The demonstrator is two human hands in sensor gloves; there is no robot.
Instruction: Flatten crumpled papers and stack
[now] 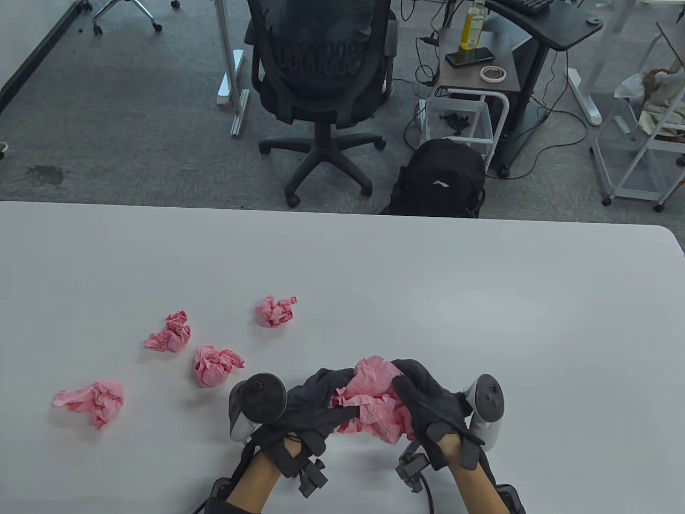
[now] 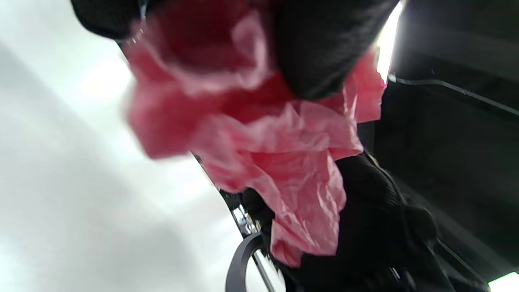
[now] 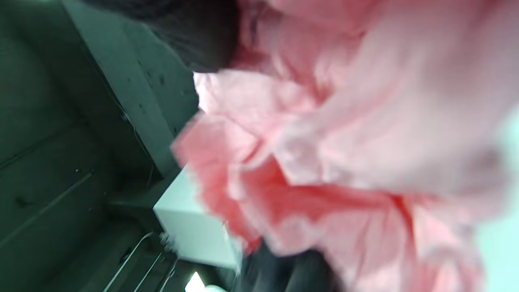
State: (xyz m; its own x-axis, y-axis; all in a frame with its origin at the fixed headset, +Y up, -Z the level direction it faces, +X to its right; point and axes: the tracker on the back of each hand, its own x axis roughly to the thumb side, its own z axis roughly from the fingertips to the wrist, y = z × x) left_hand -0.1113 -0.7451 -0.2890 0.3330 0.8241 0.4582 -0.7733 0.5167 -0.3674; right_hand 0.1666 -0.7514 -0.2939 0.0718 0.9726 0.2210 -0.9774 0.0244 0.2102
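Both gloved hands hold one crumpled pink paper (image 1: pixel 374 404) just above the white table (image 1: pixel 481 321), near its front edge. My left hand (image 1: pixel 316 407) grips its left side and my right hand (image 1: pixel 423 396) grips its right side. The paper is partly opened but still heavily wrinkled. It fills the left wrist view (image 2: pixel 275 162) and the right wrist view (image 3: pixel 344 162), both blurred. Several pink crumpled paper balls lie to the left: one far left (image 1: pixel 91 401), one nearer the hands (image 1: pixel 214 365), one behind it (image 1: pixel 170 332), and one further back (image 1: pixel 274 310).
Beyond the table's far edge stand a black office chair (image 1: pixel 321 69), a black backpack (image 1: pixel 439 179) on the floor and a small side table (image 1: pixel 476 64) with a bottle and phone.
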